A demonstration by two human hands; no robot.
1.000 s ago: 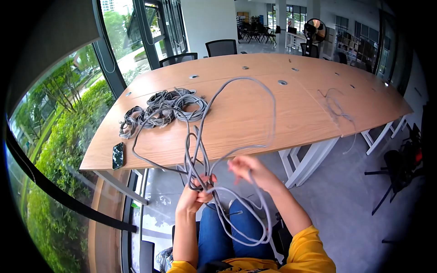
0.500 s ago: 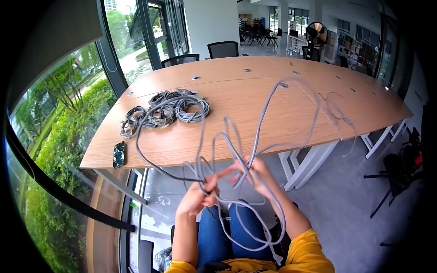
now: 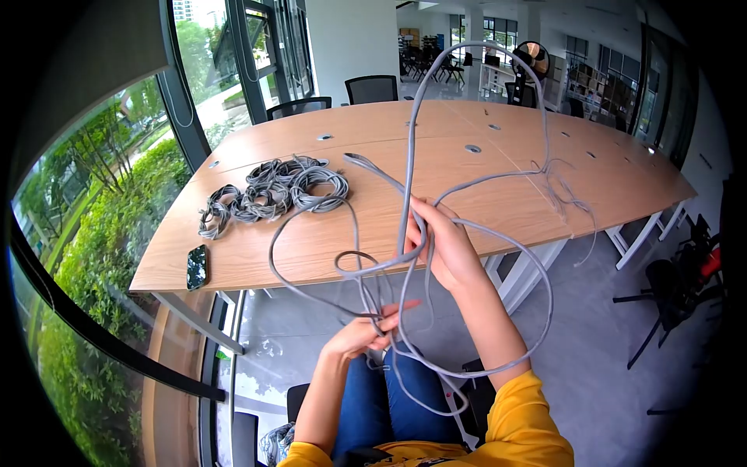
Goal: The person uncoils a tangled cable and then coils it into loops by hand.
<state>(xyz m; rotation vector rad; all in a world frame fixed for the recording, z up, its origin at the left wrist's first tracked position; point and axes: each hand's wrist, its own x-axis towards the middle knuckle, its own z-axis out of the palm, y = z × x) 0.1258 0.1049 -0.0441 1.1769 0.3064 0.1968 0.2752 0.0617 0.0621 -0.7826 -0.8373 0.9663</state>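
A long grey cable [image 3: 410,156] hangs in loose, tangled loops between my two hands. My left hand [image 3: 364,333], low above my knees, is closed around several strands, with one finger pointing out to the right. Higher up and farther forward, my right hand [image 3: 437,237] grips more strands at the table's near edge. A tall arc of cable rises above the right hand, and another loop swings down past the right forearm. One stretch runs to the right across the tabletop and ends in a loose tangle [image 3: 564,191].
Several coiled grey cables [image 3: 319,189] lie at the left of the wooden table [image 3: 498,206]. A phone [image 3: 198,267] rests near its front left corner. Chairs [image 3: 372,89] stand behind the table, and a black fan [image 3: 531,62] stands farther back. Windows line the left side.
My right hand has moved up and forward, drawing the cable into a higher arc. My left hand has shifted slightly right and down, keeping its hold on the strands.
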